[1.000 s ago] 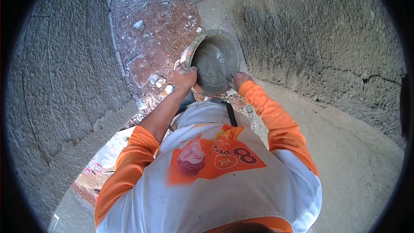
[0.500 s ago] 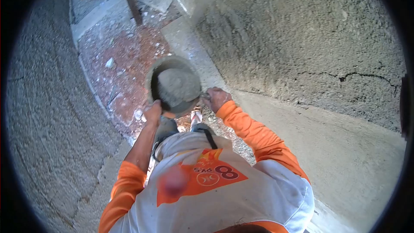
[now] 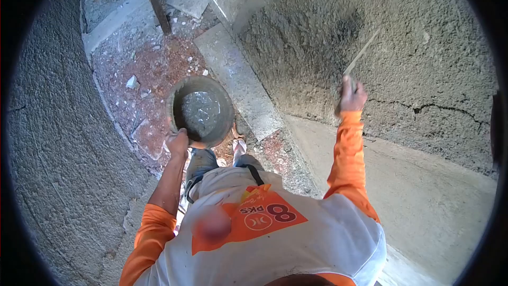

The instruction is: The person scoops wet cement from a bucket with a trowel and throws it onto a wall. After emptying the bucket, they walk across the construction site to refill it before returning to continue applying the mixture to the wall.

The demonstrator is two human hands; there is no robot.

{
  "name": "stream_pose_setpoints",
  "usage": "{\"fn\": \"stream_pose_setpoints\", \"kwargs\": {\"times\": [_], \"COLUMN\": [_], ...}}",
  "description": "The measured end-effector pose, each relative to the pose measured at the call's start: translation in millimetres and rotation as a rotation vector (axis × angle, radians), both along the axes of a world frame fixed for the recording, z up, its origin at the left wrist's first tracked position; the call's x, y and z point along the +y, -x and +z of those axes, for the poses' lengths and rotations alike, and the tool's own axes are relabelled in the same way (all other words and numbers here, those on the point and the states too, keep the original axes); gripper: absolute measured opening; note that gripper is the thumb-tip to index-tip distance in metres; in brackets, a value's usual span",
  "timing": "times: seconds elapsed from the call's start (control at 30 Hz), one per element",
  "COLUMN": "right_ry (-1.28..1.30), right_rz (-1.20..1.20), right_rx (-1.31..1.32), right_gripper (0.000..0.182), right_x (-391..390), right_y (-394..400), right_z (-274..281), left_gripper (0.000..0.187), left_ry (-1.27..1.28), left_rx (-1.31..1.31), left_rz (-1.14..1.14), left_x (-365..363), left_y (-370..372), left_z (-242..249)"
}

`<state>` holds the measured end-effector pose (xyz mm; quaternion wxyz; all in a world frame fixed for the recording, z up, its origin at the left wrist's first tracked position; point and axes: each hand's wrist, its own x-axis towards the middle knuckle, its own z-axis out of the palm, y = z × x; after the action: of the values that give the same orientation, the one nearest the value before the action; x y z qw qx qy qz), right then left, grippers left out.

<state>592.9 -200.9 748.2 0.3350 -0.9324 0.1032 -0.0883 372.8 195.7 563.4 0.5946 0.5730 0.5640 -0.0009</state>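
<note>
My left hand (image 3: 178, 143) grips the near left rim of a round bucket (image 3: 228, 111), which is tilted so its inside shows. Grey wet mortar (image 3: 201, 112) lies at the bottom of it. Out to the right, my right hand (image 3: 350, 95) is closed on a thin, flat trowel (image 3: 363, 51), seen nearly edge-on. The trowel is close to the rough plastered wall (image 3: 423, 42), beside a darker, damp-looking patch (image 3: 344, 29). Whether its blade touches the wall I cannot tell.
A wooden post (image 3: 155, 1) stands beyond the bucket. Rubble (image 3: 132, 82) litters the reddish ground, with a concrete strip (image 3: 235, 74) running beside it. Another rough wall (image 3: 63, 127) rises on the left. A crack (image 3: 444, 92) crosses the right wall.
My right hand has moved from beside the bucket out to the right wall with the trowel. The heap of mortar in the bucket is gone, leaving a low layer. My left hand still holds the rim.
</note>
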Motion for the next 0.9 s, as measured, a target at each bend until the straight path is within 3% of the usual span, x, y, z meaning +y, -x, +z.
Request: {"fn": "stream_pose_setpoints", "kwargs": {"times": [0.03,0.1,0.13,0.17,0.23,0.3,0.37,0.4,0.47,0.63,0.7,0.73,0.77,0.83,0.87,0.9], "right_ry": [-0.057,0.145,0.582,0.162,0.509,0.632,0.875,0.869,0.580,0.280,0.251,0.236,0.241,0.514,0.563,0.568], "right_rz": [-0.007,0.375,0.673,0.545,0.780,0.837,0.903,0.908,1.017,0.948,0.885,0.805,0.793,0.676,0.647,0.639], "right_rx": [0.068,-0.039,-0.041,0.313,0.351,0.330,0.329,0.333,0.627,0.417,0.371,0.327,0.324,0.292,0.459,0.462], "right_gripper": [0.022,0.018,0.018,0.017,0.021,0.024,0.025,0.025,0.022,0.029,0.028,0.028,0.028,0.029,0.031,0.031], "right_x": [18,27,31,89,135,176,206,212,226,212,214,211,211,221,227,229], "right_y": [12,35,39,52,52,52,56,60,72,94,90,90,87,78,74,76], "right_z": [5,-48,-94,-67,-108,-147,-173,-178,-186,-158,-158,-156,-161,-174,-165,-161], "left_gripper": [0.020,0.017,0.016,0.015,0.021,0.030,0.033,0.036,0.036,0.033,0.031,0.031,0.025,0.018,0.019,0.020], "left_ry": [0.045,-0.025,-0.032,-0.036,-0.041,-0.295,-0.342,-0.388,-0.375,-0.429,-0.083,-0.077,-0.093,-0.103,-0.115,-0.123], "left_rx": [-0.007,-0.029,-0.028,-0.019,-0.066,-0.056,-0.048,-0.042,-0.094,-0.010,-0.138,-0.140,-0.141,-0.155,-0.133,-0.104], "left_rz": [-0.031,-0.029,-0.098,-0.171,-0.248,-0.425,-0.536,-0.629,-0.631,-0.679,-0.448,-0.455,-0.441,-0.432,-0.404,-0.378], "left_x": [2,7,11,14,22,30,38,39,42,78,79,77,75,71,72,73], "left_y": [-14,-30,-37,-42,-52,-58,-73,-80,-87,-89,-89,-88,-89,-93,-94,-92], "left_z": [5,14,18,23,28,14,56,75,83,88,65,57,51,41,36,28]}}
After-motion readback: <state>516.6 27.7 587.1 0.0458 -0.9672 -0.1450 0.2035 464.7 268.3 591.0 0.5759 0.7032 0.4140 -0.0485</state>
